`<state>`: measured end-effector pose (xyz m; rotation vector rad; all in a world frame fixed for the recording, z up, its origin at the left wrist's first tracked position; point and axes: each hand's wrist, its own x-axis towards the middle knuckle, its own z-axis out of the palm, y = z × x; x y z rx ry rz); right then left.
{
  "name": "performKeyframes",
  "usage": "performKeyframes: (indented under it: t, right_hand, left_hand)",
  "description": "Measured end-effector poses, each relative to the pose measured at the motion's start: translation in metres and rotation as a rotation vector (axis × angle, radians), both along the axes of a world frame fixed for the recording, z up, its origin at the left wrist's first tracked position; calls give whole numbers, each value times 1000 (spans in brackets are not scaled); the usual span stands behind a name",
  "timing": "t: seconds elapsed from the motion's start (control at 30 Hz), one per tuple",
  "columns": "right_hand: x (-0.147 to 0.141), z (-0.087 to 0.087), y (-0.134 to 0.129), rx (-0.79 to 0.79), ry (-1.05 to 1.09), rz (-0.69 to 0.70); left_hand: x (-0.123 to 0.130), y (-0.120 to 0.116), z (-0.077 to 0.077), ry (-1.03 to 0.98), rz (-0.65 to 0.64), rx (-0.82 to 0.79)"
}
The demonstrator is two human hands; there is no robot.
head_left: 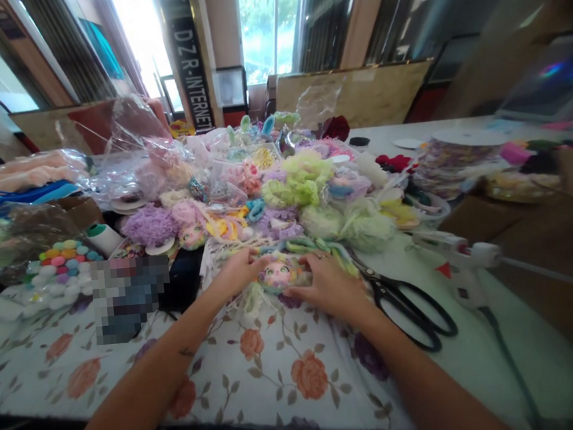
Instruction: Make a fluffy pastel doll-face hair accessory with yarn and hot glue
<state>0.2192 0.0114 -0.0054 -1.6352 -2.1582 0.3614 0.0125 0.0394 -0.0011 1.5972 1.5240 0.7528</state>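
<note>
A small doll head [280, 273] sits on the flowered tablecloth [280, 369], cupped between the left hand [238, 269] and right hand [328, 283], fingers closed against its sides. Black scissors [410, 308] lie just right; a glue gun [458, 257] rests beyond, with craft trimmings [303, 177] heaped behind.

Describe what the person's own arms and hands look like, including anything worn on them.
Both forearms are bare, with no sleeves in view. The left forearm carries a small dark mark, possibly a tattoo. The right hand wears a thin ring on one finger. The left hand shows no ring or glove. No watch or bracelet is visible.
</note>
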Motion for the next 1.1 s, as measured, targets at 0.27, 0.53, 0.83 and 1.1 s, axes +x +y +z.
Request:
performKeyframes:
  t: [0.27, 0.53, 0.83, 1.1]
  right_hand:
    - [-10, -9, -2, 120, -62, 32]
    - [-15, -6, -7, 114, 126, 5]
    - [-12, 10, -10, -442, 976, 229]
    - [-23, 12, -19, -434, 990, 148]
  left_hand:
    - [3, -2, 4, -52, -120, 5]
    - [-7, -18, 7, -433, -87, -67]
    - [-13, -37, 19, -635, -119, -120]
    - [-10, -42, 18, -564, -113, -3]
